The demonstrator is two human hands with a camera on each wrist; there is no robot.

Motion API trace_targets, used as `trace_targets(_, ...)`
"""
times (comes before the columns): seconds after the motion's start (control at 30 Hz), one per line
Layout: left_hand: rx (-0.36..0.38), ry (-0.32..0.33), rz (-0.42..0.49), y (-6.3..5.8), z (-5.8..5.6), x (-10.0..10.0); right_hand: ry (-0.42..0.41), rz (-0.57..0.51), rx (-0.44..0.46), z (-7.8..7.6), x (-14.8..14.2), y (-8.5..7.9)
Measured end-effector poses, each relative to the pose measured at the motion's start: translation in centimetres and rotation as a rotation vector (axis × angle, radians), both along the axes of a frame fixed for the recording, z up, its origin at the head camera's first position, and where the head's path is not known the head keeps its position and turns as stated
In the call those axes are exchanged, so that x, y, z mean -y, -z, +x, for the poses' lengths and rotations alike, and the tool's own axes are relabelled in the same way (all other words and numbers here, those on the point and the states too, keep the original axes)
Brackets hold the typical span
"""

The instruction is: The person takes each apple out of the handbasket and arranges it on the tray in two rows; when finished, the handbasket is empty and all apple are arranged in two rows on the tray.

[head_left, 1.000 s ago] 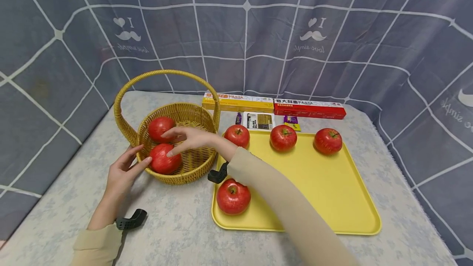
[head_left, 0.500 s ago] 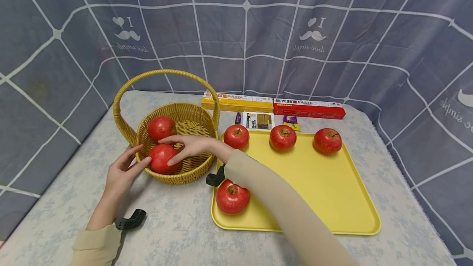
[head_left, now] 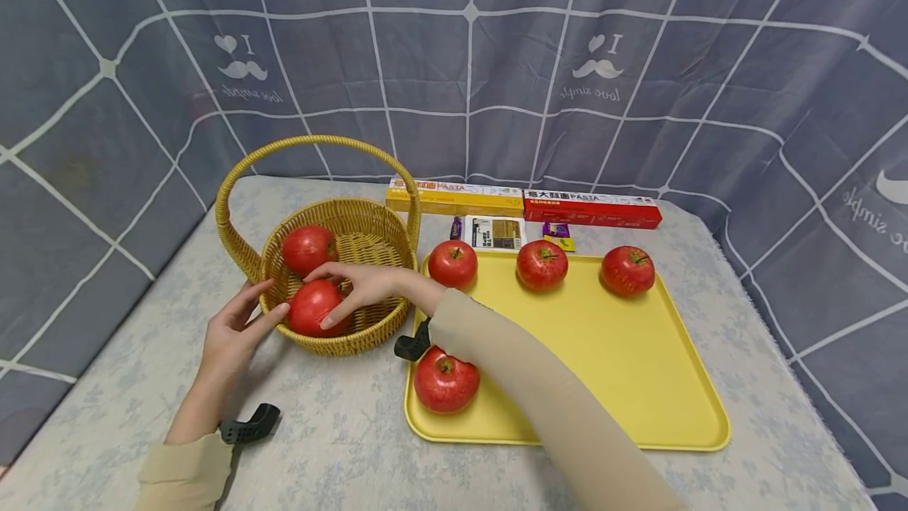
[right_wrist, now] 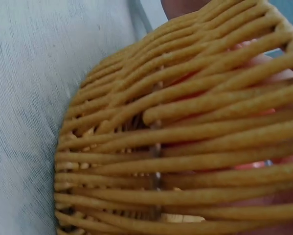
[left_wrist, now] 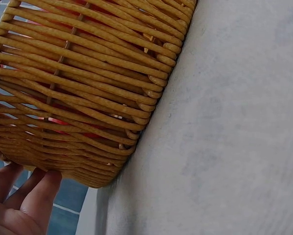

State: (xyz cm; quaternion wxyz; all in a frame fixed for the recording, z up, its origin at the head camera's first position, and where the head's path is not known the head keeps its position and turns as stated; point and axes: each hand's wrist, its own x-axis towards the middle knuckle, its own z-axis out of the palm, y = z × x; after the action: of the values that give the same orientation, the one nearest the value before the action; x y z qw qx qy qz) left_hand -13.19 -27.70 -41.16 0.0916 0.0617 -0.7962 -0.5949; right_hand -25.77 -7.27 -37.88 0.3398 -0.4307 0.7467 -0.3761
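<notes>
A woven wicker basket (head_left: 340, 345) with a tall arched handle stands at the left of the table. Inside it are two red apples, a rear apple (head_left: 309, 249) and a front apple (head_left: 315, 307). My right hand (head_left: 369, 286) reaches over the rim and grips the front apple, thumb on its near side and fingers at its far side. My left hand (head_left: 232, 331) holds the basket's left side at the rim. In the left wrist view its fingers (left_wrist: 43, 193) lie against the woven wall. Basket weave hides most of my right hand in the right wrist view.
A yellow tray (head_left: 610, 369) to the right carries several apples, one near apple (head_left: 446, 381) beside my right forearm. Behind it lie a yellow pasta box (head_left: 454, 199), a red pasta box (head_left: 592, 211) and small packets (head_left: 496, 233). A grey curtain (head_left: 426, 61) hangs behind.
My right hand has lowered onto the front apple and its fingers have closed around it. The left hand stays at the basket's rim.
</notes>
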Motion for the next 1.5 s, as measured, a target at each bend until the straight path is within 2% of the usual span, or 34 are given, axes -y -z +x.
trace_targets(0.17, -0.009, 0.006, 0.003, 0.1, 0.0, 0.0, -0.006, -0.044, 0.028, -0.2, -0.9, -0.6)
trace_targets(0.33, -0.009, 0.013, 0.011, 0.2, 0.0, 0.0, 0.034, -0.120, 0.043, -0.5, -3.1, -2.4)
trace_targets(0.57, 0.006, 0.000, -0.009, 0.3, 0.2, 0.0, 0.121, -0.252, 0.076, 0.6, -8.7, -5.1)
trace_targets(0.73, 0.008, 0.005, 0.000, 0.3, 0.2, 0.1, 0.138, -0.346, 0.063, 2.2, -13.9, -5.8)
trace_targets(0.97, 0.027, 0.014, -0.003, 0.1, 0.3, 0.4, 0.183, -0.329, -0.098, 4.4, -21.3, -5.0)
trace_targets(1.13, 0.016, 0.006, 0.022, 0.2, 0.2, 0.4, 0.237, -0.264, -0.087, 6.2, -25.7, -3.7)
trace_targets(1.27, -0.003, 0.006, 0.059, 0.3, 0.1, 0.3, 0.276, -0.180, -0.091, 7.6, -28.0, -2.3)
trace_targets(1.37, -0.009, 0.011, 0.078, 0.3, 0.0, 0.2, 0.272, -0.135, -0.117, 8.4, -29.3, -1.2)
trace_targets(1.5, -0.006, 0.013, 0.081, 0.2, 0.1, 0.1, 0.256, -0.126, -0.133, 9.4, -30.2, -0.1)
